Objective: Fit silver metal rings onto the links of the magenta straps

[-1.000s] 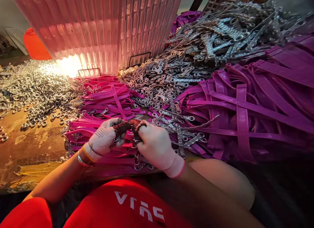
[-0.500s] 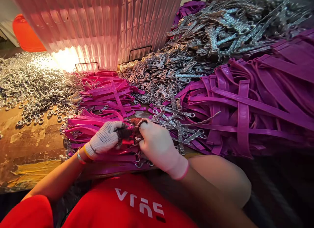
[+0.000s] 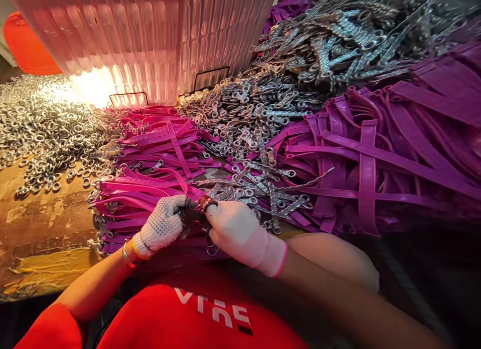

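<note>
My left hand (image 3: 168, 222) wears a white dotted glove with blackened fingertips, its fingers closed in a pinch. My right hand (image 3: 235, 229), in a plain white glove with reddish-brown covering at the fingertips, is also closed. The two sets of fingertips meet, and whatever small piece they grip is mostly hidden between them. Beneath and behind the hands lie magenta straps (image 3: 139, 186) in a layered stack, with metal rings at their left ends. Just right of them are loose flat silver chain pieces (image 3: 244, 192).
Small metal rings (image 3: 56, 131) are heaped at the left on the worn wooden table (image 3: 33, 213). Behind stands a translucent ribbed panel (image 3: 143, 43) with a bright light at its base. More silver chains (image 3: 338, 43) and purple straps (image 3: 368, 163) pile up at the right.
Both hands have come slightly lower and nearer to me, still pinched together. The view has shifted a little.
</note>
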`<state>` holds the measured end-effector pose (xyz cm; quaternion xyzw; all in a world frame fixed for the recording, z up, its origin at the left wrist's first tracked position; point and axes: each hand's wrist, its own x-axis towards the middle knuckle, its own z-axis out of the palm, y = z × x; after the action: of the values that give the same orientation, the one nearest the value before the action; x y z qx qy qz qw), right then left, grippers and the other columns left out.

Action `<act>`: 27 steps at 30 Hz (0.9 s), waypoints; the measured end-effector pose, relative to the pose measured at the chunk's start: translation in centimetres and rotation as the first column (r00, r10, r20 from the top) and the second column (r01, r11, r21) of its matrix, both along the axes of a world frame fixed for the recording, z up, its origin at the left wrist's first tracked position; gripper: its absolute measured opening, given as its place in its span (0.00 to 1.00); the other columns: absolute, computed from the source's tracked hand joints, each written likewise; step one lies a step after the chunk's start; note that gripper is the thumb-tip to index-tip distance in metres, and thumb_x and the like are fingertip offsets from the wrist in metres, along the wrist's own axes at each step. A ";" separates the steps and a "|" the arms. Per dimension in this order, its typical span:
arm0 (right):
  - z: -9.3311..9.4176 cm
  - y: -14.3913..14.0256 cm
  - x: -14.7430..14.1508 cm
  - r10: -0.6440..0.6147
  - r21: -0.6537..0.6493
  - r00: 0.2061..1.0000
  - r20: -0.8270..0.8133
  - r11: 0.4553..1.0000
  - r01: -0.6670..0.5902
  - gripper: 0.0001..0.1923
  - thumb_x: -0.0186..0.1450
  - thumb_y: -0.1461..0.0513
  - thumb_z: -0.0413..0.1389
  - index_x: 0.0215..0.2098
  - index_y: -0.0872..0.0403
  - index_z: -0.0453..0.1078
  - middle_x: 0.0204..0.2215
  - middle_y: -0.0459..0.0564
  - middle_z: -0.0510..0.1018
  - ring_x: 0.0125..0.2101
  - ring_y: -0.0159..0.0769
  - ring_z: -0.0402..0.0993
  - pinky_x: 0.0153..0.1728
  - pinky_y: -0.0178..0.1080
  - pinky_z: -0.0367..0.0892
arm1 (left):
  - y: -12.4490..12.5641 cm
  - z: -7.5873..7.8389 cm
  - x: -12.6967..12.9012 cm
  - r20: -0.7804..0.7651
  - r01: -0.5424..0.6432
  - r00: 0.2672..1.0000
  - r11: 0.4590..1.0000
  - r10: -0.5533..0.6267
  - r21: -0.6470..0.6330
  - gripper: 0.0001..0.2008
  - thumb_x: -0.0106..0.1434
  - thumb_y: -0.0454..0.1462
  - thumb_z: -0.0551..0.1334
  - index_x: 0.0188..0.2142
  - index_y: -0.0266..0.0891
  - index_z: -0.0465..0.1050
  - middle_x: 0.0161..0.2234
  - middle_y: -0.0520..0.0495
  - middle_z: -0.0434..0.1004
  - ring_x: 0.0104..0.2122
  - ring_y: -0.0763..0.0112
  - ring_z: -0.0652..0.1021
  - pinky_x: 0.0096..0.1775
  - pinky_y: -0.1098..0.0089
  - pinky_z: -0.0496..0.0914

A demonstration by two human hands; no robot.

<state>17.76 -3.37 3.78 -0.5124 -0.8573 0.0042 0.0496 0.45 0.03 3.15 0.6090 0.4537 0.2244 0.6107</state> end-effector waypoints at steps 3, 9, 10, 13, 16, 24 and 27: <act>0.0 0.1 0.1 0.020 0.010 0.999 0.050 1.000 -0.020 0.10 0.62 0.71 0.48 0.31 0.57 0.70 0.23 0.54 0.76 0.22 0.37 0.69 0.23 0.40 0.45 | 0.4 -0.3 0.3 -0.022 0.031 0.999 0.997 -0.030 0.064 0.09 0.62 0.37 0.57 0.26 0.37 0.69 0.17 0.54 0.68 0.17 0.76 0.68 0.21 0.76 0.60; 0.9 0.7 -0.1 0.047 -0.017 0.992 0.120 0.999 -0.045 0.12 0.66 0.70 0.46 0.32 0.58 0.71 0.23 0.55 0.77 0.23 0.38 0.72 0.23 0.40 0.44 | 1.3 0.3 0.5 -0.149 0.057 0.989 0.950 -0.011 0.306 0.09 0.59 0.32 0.57 0.23 0.36 0.69 0.20 0.53 0.70 0.23 0.76 0.68 0.26 0.77 0.60; 1.2 0.8 -0.3 0.069 -0.025 0.990 0.119 0.997 -0.067 0.12 0.66 0.70 0.46 0.33 0.58 0.71 0.23 0.55 0.77 0.24 0.38 0.72 0.23 0.40 0.45 | 1.5 0.7 0.3 -0.171 0.084 0.985 0.947 -0.031 0.311 0.09 0.60 0.32 0.57 0.24 0.36 0.70 0.21 0.52 0.71 0.23 0.76 0.68 0.26 0.77 0.60; 1.9 1.3 -0.5 0.122 -0.082 0.988 0.091 0.990 -0.115 0.12 0.68 0.67 0.46 0.36 0.58 0.71 0.24 0.55 0.78 0.25 0.39 0.73 0.23 0.39 0.48 | 2.3 2.5 -1.4 -0.281 0.225 0.951 0.912 -0.129 0.344 0.09 0.62 0.35 0.58 0.29 0.37 0.76 0.25 0.50 0.77 0.25 0.74 0.72 0.29 0.76 0.64; 2.0 2.0 -0.4 0.068 -0.153 0.998 -0.007 0.986 -0.068 0.10 0.68 0.64 0.49 0.41 0.58 0.72 0.26 0.54 0.79 0.26 0.39 0.73 0.25 0.37 0.53 | 3.2 5.4 -4.5 -0.398 0.284 0.911 0.865 -0.108 0.415 0.09 0.62 0.40 0.61 0.36 0.40 0.80 0.31 0.50 0.81 0.28 0.72 0.75 0.33 0.75 0.67; -0.1 2.7 0.9 -0.211 -0.390 0.800 -0.561 0.920 -0.031 0.10 0.66 0.56 0.57 0.35 0.54 0.74 0.28 0.47 0.79 0.29 0.35 0.72 0.31 0.34 0.60 | 2.0 9.9 -11.4 -0.641 0.071 0.662 0.819 0.388 0.570 0.13 0.62 0.43 0.60 0.43 0.45 0.80 0.24 0.52 0.78 0.22 0.73 0.73 0.23 0.77 0.61; -0.5 2.4 0.4 -0.266 -0.456 0.805 -0.529 0.890 -0.005 0.10 0.65 0.55 0.57 0.35 0.53 0.74 0.27 0.47 0.79 0.29 0.36 0.72 0.31 0.34 0.60 | 1.6 8.9 -9.1 -0.501 -0.119 0.759 0.845 0.416 0.521 0.16 0.63 0.45 0.61 0.46 0.41 0.79 0.20 0.51 0.75 0.18 0.72 0.71 0.21 0.74 0.62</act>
<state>18.21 -0.99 3.25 -0.5436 -0.7395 0.3475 0.1921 -8.68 1.58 12.00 0.7007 0.6404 0.2093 0.2348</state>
